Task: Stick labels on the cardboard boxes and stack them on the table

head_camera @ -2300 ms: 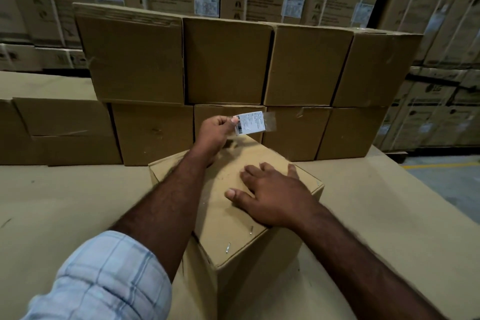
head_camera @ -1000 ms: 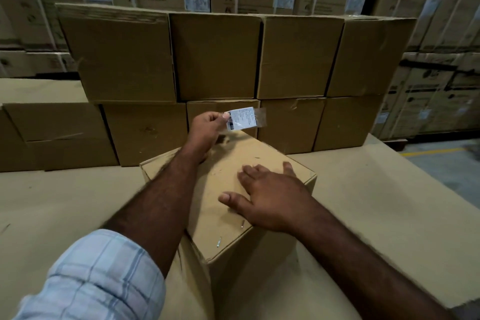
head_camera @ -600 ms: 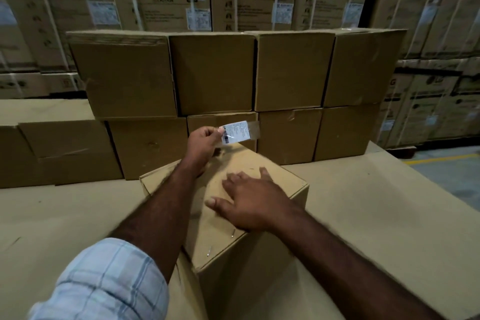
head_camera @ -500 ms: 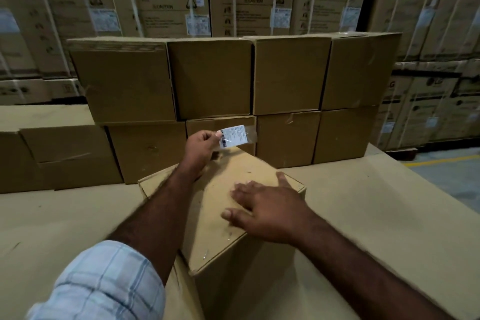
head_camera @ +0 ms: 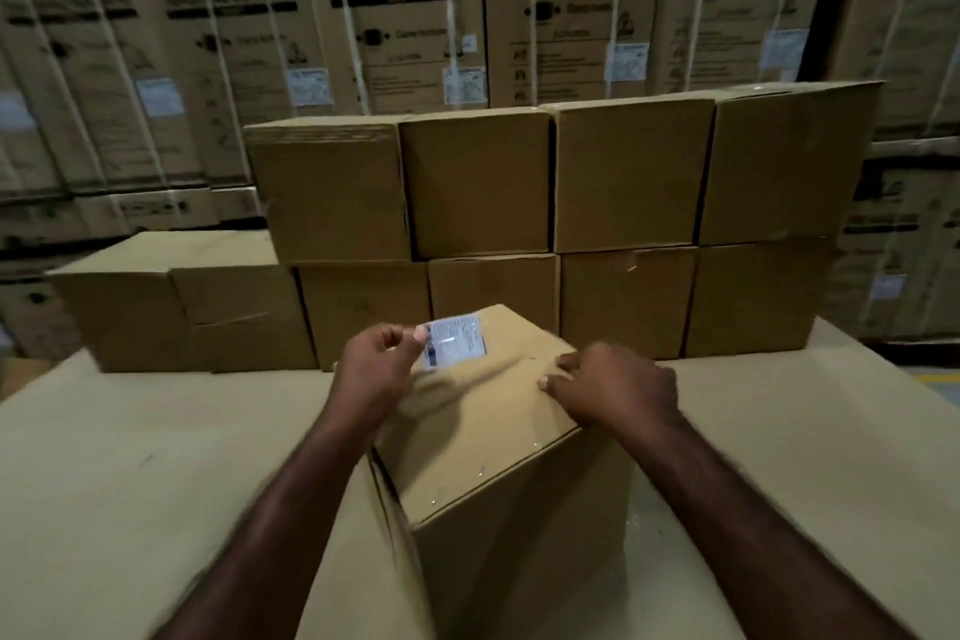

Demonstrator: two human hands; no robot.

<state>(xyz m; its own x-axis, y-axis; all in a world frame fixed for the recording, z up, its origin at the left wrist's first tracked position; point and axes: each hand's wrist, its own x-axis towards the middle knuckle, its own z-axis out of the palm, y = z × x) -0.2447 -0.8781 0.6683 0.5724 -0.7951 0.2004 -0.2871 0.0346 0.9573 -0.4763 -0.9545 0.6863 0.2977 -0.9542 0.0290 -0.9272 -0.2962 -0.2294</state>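
Left hand [head_camera: 382,364] pinches the label [head_camera: 457,340] over the far corner of the box [head_camera: 498,437], which stands on the surface [head_camera: 130,457]. Right hand [head_camera: 618,387] rests on the box top, fingers bent; blur hides any grip. Risk: the thin, glossy label creases or sticks askew on matte, stapled cardboard.

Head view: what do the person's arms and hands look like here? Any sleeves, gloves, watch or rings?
The left forearm and right forearm are bare as far as the frame shows them; no sleeve edge is in view. The left hand and right hand wear no gloves. No watch, band or ring shows, though motion blur could hide a thin one.
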